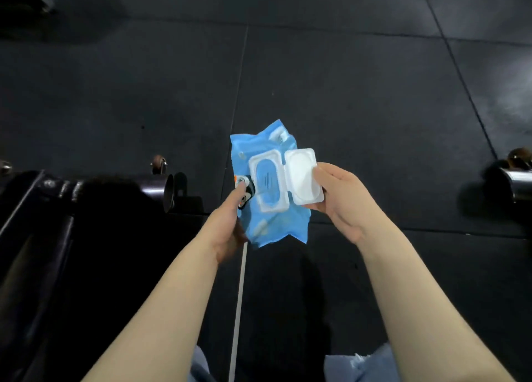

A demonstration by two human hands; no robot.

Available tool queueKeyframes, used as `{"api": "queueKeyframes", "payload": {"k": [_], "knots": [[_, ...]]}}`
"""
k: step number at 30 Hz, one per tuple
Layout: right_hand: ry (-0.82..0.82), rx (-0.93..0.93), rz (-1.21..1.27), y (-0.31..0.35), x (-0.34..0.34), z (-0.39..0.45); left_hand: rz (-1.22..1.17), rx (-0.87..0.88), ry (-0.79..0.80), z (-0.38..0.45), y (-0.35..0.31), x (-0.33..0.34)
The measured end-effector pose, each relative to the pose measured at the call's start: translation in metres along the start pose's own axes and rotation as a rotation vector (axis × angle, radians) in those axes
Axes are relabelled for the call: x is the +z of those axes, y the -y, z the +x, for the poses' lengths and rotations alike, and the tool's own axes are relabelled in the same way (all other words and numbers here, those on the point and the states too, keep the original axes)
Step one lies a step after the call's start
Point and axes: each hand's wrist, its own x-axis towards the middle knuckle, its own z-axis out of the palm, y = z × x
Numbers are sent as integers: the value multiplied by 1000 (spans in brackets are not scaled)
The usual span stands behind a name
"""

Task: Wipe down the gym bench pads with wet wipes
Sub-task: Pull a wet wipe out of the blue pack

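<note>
Holding a blue wipes pack (pixel 267 185) at frame centre, above a dark floor (pixel 359 93); both hands on it. Left hand (pixel 227 223) grips the pack's lower left edge, thumb pressed on top near a printed cartoon figure, fingers curled underneath, out of sight. Right hand (pixel 336 197) holds the white flip lid (pixel 302 174), swung open to the right; thumb lies on the lid's inner face, fingers behind it. Dispenser opening (pixel 267 180) shows a blue seal inside a white frame. Bench pad (pixel 40 237), black, fills the lower left of frame. Metal tube end (pixel 168 188) sits left of the pack; another (pixel 518 180) at right edge. Jeans (pixel 359 367) at bottom.
</note>
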Motion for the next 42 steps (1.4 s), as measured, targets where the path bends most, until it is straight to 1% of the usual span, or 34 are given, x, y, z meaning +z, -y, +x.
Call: {"api": "queueKeyframes", "payload": {"k": [1, 2, 4, 5, 8, 10, 11, 12, 13, 14, 15, 16, 18, 20, 21, 23, 25, 26, 30, 32, 34, 36, 38, 42], "knots": [[4, -12, 76, 4, 6, -1, -18, 26, 39, -7, -7, 4], [-10, -20, 141, 7, 11, 0, -10, 71, 40, -11, -13, 7], [-68, -52, 190, 12, 18, 4, -15, 195, -21, -14, -23, 13], [-112, -70, 165, 13, 19, 6, -22, 245, -74, -15, -27, 17], [-244, -121, -63, 11, 15, 7, 56, 352, -217, -16, -29, 18], [-377, -164, -269, 3, 12, 6, 137, 401, -322, -12, -27, 15], [-462, -221, -408, -2, 11, 5, 187, 431, -370, -12, -26, 15], [-531, -320, -566, -6, 13, 3, 257, 465, -417, -8, -26, 14], [-550, -453, -698, -9, 14, 2, 343, 495, -457, -7, -26, 14], [-517, -582, -792, -11, 15, 1, 436, 527, -485, -5, -26, 14], [-444, -659, -851, -11, 18, 0, 512, 545, -496, -5, -27, 16], [-362, -670, -898, -11, 20, -2, 569, 552, -493, -4, -28, 17], [-249, -584, -975, -10, 22, -5, 632, 555, -472, -4, -29, 22], [-207, -479, -1016, -14, 18, -4, 628, 551, -446, -4, -30, 26], [-194, -454, -1033, -15, 16, -4, 624, 542, -430, -5, -29, 28], [-205, -507, -1074, -18, 16, -2, 648, 518, -403, -6, -29, 29], [-283, -539, -1062, -19, 15, 1, 694, 496, -392, -7, -29, 30], [-329, -498, -1000, -19, 15, 3, 714, 492, -386, -8, -29, 30], [-416, -157, -446, -12, 16, 7, 752, 472, -332, -14, -31, 35], [-423, -95, -249, -8, 19, 6, 726, 452, -314, -16, -31, 38], [-427, -107, -137, -6, 21, 4, 684, 438, -316, -16, -31, 38], [-427, -137, -155, -6, 20, 4, 660, 435, -322, -17, -32, 38], [-385, -182, -230, -7, 19, 3, 640, 439, -341, -19, -34, 38], [-236, -281, -531, -13, 19, 2, 621, 439, -380, -19, -35, 35]]}}
